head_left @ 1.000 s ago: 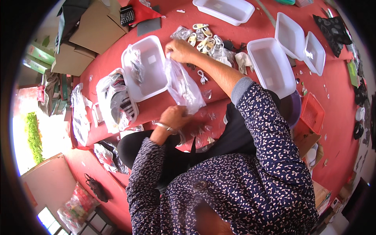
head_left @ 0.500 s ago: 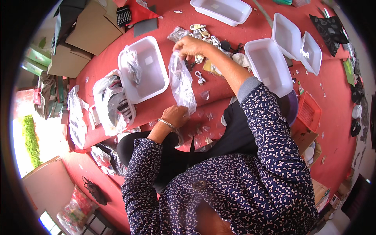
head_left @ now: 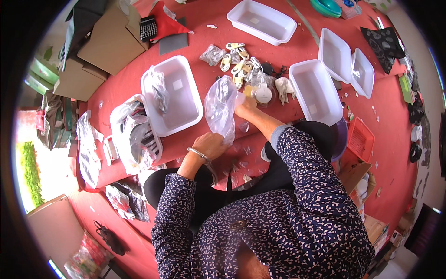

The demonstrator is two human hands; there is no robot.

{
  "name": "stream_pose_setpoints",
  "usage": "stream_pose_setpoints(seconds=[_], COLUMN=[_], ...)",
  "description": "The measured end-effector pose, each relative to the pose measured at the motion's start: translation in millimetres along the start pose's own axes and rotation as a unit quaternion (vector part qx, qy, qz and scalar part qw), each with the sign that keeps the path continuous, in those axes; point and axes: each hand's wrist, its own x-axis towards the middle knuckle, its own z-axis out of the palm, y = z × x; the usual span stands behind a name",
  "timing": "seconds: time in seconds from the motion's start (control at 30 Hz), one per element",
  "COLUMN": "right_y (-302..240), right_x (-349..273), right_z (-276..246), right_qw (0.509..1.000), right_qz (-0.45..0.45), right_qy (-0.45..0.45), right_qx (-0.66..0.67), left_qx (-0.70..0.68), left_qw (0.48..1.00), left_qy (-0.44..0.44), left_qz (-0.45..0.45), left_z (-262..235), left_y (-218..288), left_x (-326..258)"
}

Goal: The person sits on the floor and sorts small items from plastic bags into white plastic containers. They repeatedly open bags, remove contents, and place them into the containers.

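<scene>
My left hand (head_left: 211, 145) is closed round the lower end of a clear plastic bag (head_left: 220, 104). The bag stands up from that fist, puffed out and creased. My right hand (head_left: 246, 108) is at the bag's right side, its fingers drawn together. Something pale shows at its fingertips against the bag, too small to make out. Just beyond the right hand lie a yellow piece (head_left: 250, 90) and a round white item (head_left: 263, 94). Farther off is a pile of white coiled cables (head_left: 241, 69) with yellowish bands, and a small clear bag (head_left: 213, 55).
A white tub (head_left: 189, 104) with plastic in it stands left, beside a basket (head_left: 160, 151) of bagged items. More white tubs (head_left: 316, 93) stand at right and one tub (head_left: 262, 9) at the back. A red basket (head_left: 361, 140) sits far right; cardboard boxes (head_left: 109, 42) stand back left.
My right hand has come down from the bag's top to its right side. The bag has puffed wider. A loose white cable that lay right of the bag no longer shows there.
</scene>
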Motion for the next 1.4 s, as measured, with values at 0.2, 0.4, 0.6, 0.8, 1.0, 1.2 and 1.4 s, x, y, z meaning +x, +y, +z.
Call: stream_pose_setpoints(seconds=[0.2, 0.4, 0.6, 0.8, 1.0, 1.2, 1.4], right_y=[9, 27, 55, 40, 45, 52, 82], right_x=[21, 72, 115, 107, 110, 120, 134], right_z=[-39, -47, -60, -88, -77, -89, -136], right_qw=[0.986, 0.875, 0.966, 0.971, 0.956, 0.964, 0.966], right_qz=[0.096, 0.131, 0.058, -0.178, -0.203, -0.189, -0.073], right_qy=[-0.014, 0.116, 0.192, 0.129, 0.082, 0.049, 0.011], right_qx=[0.138, 0.451, 0.165, -0.095, -0.198, -0.181, 0.25], left_qx=[0.004, 0.014, -0.009, -0.034, -0.03, -0.017, -0.014], left_qw=[1.0, 0.999, 0.999, 0.999, 0.999, 1.0, 1.0], left_qy=[0.026, 0.008, 0.026, 0.022, 0.018, 0.013, 0.011], left_qz=[-0.014, -0.043, 0.015, 0.012, 0.012, -0.001, -0.001], left_z=[8, -3, 4, 4, 6, 8, 7], left_y=[-9, -2, -6, -11, -12, -14, -12], left_x=[-3, -3, -5, -5, -5, -2, 0])
